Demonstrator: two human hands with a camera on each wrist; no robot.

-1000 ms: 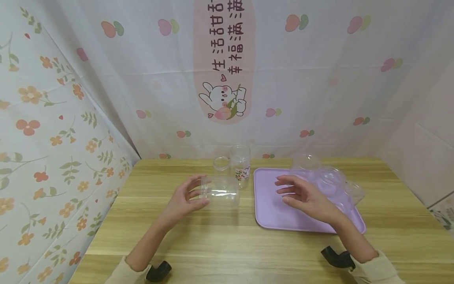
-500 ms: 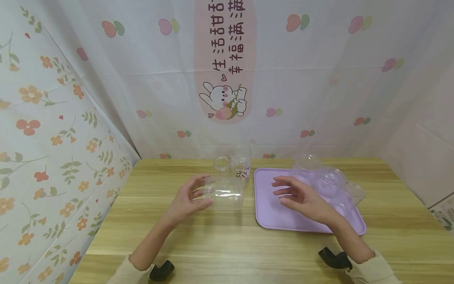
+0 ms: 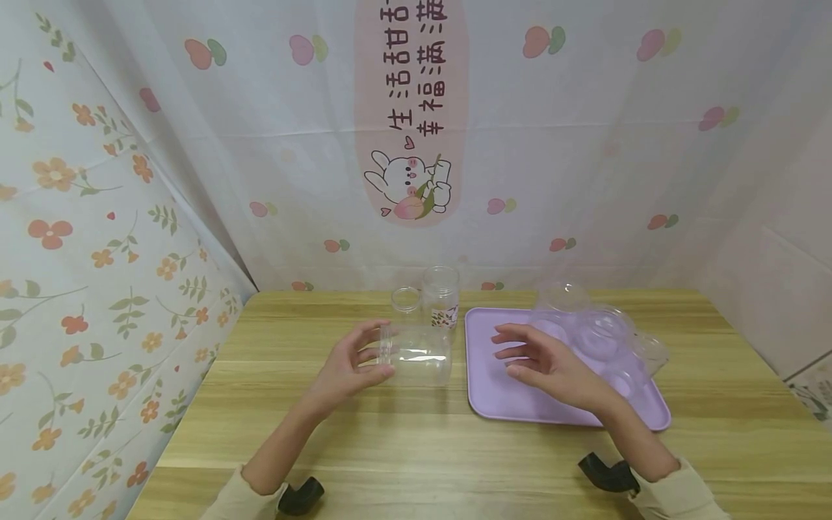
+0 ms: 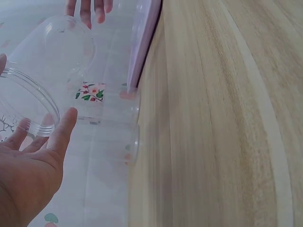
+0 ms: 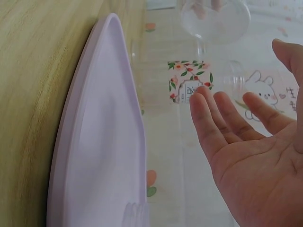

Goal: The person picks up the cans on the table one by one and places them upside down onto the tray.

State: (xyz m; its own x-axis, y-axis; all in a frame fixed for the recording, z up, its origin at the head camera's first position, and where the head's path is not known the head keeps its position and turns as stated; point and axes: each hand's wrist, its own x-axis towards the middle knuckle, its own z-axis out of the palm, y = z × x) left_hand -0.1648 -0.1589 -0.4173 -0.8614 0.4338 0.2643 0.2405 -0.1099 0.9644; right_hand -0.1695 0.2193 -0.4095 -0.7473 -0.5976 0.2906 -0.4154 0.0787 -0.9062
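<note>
My left hand [image 3: 354, 365] grips a clear plastic jar [image 3: 422, 355] by its threaded mouth. The jar lies sideways, its base pointing right, and it is raised over the table. In the left wrist view, the fingers and thumb wrap the jar's ridged rim [image 4: 35, 99]. My right hand [image 3: 546, 365] hovers over the purple tray [image 3: 497, 393], fingers spread and slightly bent, holding nothing. The right wrist view shows the right palm [image 5: 262, 165] bare, with the jar's round base [image 5: 215, 21] beyond the fingers.
Behind the held jar stand a small clear jar [image 3: 406, 300] and a taller clear jar [image 3: 442, 289] with a floral label. Several clear containers [image 3: 604, 332] crowd the tray's right side and back corner. A printed curtain [image 3: 292, 159] hangs along the table's back edge.
My left hand has carried the jar a little to the right. My right hand has drifted slightly left over the tray, still holding nothing.
</note>
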